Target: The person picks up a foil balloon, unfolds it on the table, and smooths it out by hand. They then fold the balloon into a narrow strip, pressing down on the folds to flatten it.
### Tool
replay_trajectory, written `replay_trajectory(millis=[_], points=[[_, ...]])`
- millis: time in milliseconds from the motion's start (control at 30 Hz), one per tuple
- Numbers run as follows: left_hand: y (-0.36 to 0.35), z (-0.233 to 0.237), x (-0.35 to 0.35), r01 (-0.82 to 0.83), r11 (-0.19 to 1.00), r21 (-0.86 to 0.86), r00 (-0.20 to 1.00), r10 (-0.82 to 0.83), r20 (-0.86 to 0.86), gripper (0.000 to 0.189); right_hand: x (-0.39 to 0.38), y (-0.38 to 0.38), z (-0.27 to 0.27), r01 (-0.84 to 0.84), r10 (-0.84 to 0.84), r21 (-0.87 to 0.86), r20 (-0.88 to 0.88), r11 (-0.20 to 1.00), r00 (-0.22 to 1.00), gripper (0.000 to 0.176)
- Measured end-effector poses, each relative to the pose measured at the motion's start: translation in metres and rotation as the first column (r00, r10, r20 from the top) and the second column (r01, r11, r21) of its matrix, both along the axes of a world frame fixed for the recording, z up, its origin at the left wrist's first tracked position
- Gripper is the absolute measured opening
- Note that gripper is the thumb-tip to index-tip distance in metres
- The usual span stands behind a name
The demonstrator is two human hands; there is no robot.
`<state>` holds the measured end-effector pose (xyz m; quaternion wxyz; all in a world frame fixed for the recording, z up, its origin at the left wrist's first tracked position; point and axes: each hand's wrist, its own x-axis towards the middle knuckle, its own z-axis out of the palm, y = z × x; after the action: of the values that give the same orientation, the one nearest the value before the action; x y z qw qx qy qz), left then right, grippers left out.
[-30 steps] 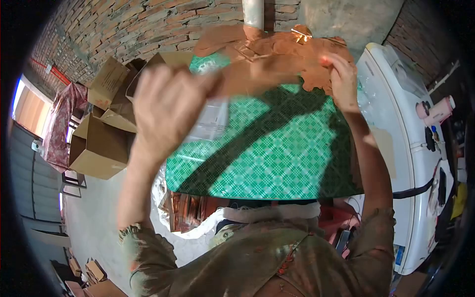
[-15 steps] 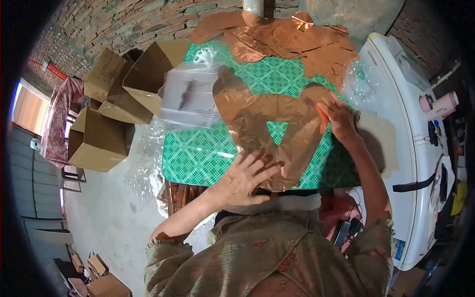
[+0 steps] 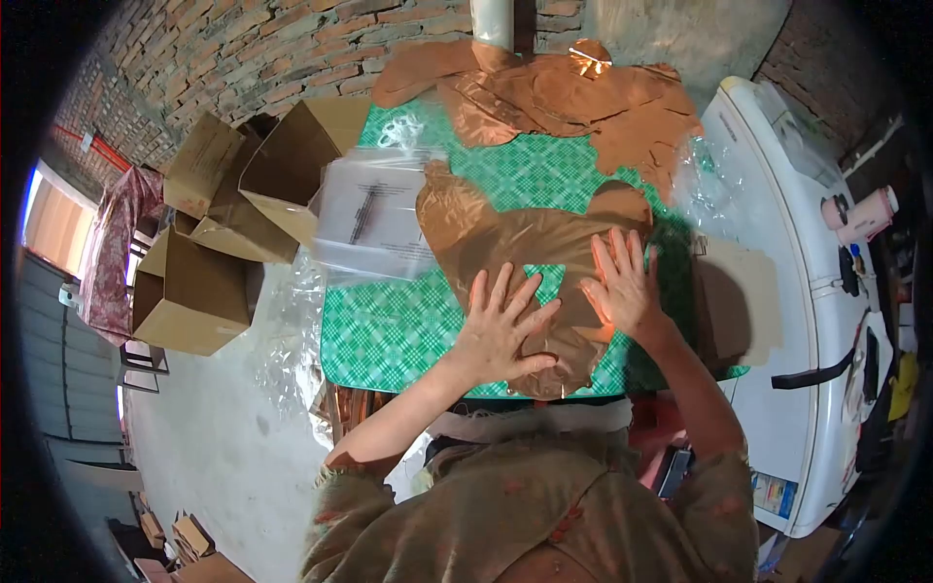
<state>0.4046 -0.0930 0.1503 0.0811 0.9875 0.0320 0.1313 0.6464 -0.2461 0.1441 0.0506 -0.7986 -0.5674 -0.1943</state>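
A shiny copper-coloured foil sheet [image 3: 544, 233], with rounded lobes and a triangular hole in its middle, lies on the green checked tablecloth [image 3: 379, 335]. My left hand [image 3: 498, 335] is flat on the lower left of the sheet, fingers spread. On the right part of the sheet rests my right hand [image 3: 624, 287], also spread, beside the hole. Neither hand grips anything. More crumpled copper foil [image 3: 554, 92] covers the back of the table. Clear plastic bags with a printed label [image 3: 374, 209] lie at the table's left.
Open cardboard boxes [image 3: 209, 287] stand at the left. A white appliance [image 3: 777, 194] borders the right side, next to a flat piece of cardboard [image 3: 743, 301]. A white pipe [image 3: 493, 24] rises behind the foil. Clear plastic [image 3: 708, 180] lies at the back right.
My right hand has moved down and left from the sheet's right edge and is now spread flat. My left hand has shifted slightly, and the whole view has shifted a little.
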Motion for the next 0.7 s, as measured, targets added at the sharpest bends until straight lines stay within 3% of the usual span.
replay_trajectory(millis=[167,267,433,567,700], points=[[0.001,0.001,0.001,0.004,1.0,-0.009,1.0,-0.004,-0.022,0.09,0.01,0.022,0.021,-0.019,0.017,0.07,0.026,0.997,1.0,0.068],[0.002,0.014,0.003,-0.002,0.999,-0.042,1.0,0.001,-0.031,0.092,0.017,0.061,0.064,-0.055,0.056,0.174,-0.003,0.983,0.998,0.054],[0.024,0.063,0.014,0.015,0.997,-0.072,1.0,-0.013,0.025,0.093,0.071,0.148,0.053,-0.208,0.219,0.256,-0.014,0.944,0.976,0.03],[0.071,0.079,0.033,-0.034,0.996,-0.087,0.989,0.046,0.14,0.078,0.099,0.221,0.048,-0.323,0.333,0.315,0.024,0.892,0.943,0.015],[0.144,0.073,0.056,-0.142,0.985,-0.1,0.984,0.151,0.096,0.073,0.118,0.277,0.033,-0.302,0.31,0.156,-0.029,0.941,0.95,0.02]])
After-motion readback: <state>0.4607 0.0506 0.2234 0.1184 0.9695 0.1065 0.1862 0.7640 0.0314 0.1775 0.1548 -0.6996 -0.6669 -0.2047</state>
